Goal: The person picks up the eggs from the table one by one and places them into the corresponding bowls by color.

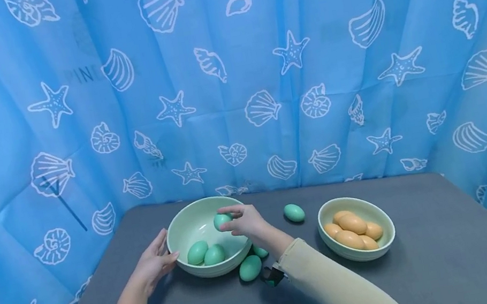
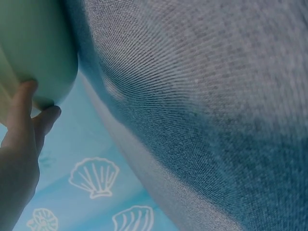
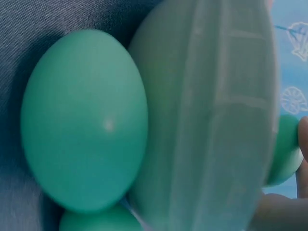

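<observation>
My right hand (image 1: 245, 222) pinches a green egg (image 1: 222, 221) over the large pale green bowl (image 1: 214, 270). In the right wrist view that egg (image 3: 284, 149) shows partly behind the bowl's wall. My left hand (image 1: 152, 261) holds the same bowl at its left side, thumb at the rim; its fingers (image 2: 21, 103) lie against the outer wall in the left wrist view. Two green eggs lie in the bowl, one (image 1: 198, 253) on the left and one (image 1: 214, 254) beside it. Outside, a green egg (image 1: 250, 268) sits close against the bowl, with another (image 1: 260, 251) partly hidden behind it.
A single green egg (image 1: 294, 213) lies on the grey tabletop (image 1: 438, 259) between the bowls. To the right stands a smaller pale green bowl (image 1: 361, 254) with several orange-tan eggs (image 1: 353, 223) in it. A blue curtain (image 1: 230, 78) with white shells hangs behind the table.
</observation>
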`<action>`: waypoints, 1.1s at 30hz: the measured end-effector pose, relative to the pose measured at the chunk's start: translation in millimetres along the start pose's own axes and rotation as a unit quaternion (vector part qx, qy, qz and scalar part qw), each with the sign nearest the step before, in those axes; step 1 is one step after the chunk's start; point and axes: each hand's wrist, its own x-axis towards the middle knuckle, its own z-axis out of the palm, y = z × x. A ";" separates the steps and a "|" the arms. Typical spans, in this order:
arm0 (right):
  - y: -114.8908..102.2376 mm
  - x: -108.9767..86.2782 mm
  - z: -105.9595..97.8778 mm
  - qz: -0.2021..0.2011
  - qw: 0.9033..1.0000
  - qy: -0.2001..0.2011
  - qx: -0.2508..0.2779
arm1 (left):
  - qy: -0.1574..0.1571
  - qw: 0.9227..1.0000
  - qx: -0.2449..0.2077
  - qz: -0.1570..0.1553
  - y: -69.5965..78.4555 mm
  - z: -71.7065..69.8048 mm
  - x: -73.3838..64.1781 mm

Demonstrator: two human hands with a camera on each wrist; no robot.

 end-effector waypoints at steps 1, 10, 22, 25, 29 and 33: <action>0.9 3.0 2.6 0.004 1.000 -0.002 -0.001 | 0.002 1.000 0.001 0.000 -0.3 0.2 -0.4; 9.1 23.4 17.7 0.035 0.999 -0.001 -0.007 | 0.002 1.000 0.005 0.005 -5.3 0.9 -3.9; 11.9 36.0 28.4 0.079 0.995 0.030 -0.046 | 0.004 1.000 -0.001 0.001 0.0 3.7 0.9; 13.5 38.3 30.6 0.085 0.995 0.034 -0.047 | 0.006 1.000 -0.005 -0.003 1.0 3.9 1.1; 15.0 38.4 33.5 0.093 0.993 0.039 -0.053 | 0.006 1.000 -0.004 -0.003 1.0 3.7 -0.4; 14.6 37.7 35.5 0.095 0.993 0.031 -0.061 | 0.009 1.000 -0.004 -0.001 0.4 2.1 -1.3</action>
